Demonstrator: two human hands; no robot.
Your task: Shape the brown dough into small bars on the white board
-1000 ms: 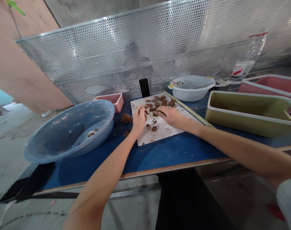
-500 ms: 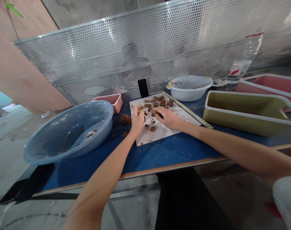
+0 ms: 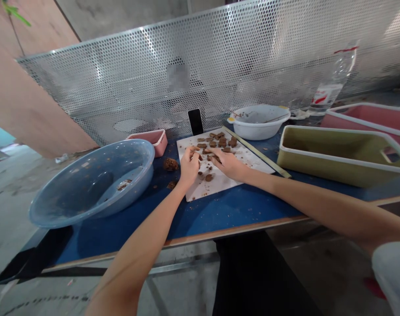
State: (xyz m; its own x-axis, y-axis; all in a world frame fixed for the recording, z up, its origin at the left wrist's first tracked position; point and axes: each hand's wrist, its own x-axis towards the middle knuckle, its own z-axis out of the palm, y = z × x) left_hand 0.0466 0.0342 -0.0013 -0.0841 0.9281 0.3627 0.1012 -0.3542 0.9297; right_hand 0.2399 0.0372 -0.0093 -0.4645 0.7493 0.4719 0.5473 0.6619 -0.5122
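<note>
A white board [image 3: 229, 180] lies on the blue table with several small brown clay-like pieces [image 3: 219, 141] on its far half. My left hand [image 3: 189, 164] rests on the board's left part, its fingers curled and pinched around a small brown piece. My right hand [image 3: 228, 162] lies over the board's middle, palm down, fingers bent onto brown bits; what is under them is hidden. A loose brown lump [image 3: 170, 164] sits on the table just left of the board. Small crumbs [image 3: 208, 177] lie near my hands.
A large blue basin [image 3: 88, 184] stands at the left, a pink box [image 3: 153, 138] behind it. A black phone [image 3: 195, 121] leans against the perforated metal screen. A white bowl [image 3: 258, 122], an olive tray [image 3: 338, 153], a pink tray [image 3: 371, 115] and a plastic bottle [image 3: 331, 87] are at the right.
Both hands stayed on the board and shifted only slightly, working the brown pieces between them; the view drifted a little to the right.
</note>
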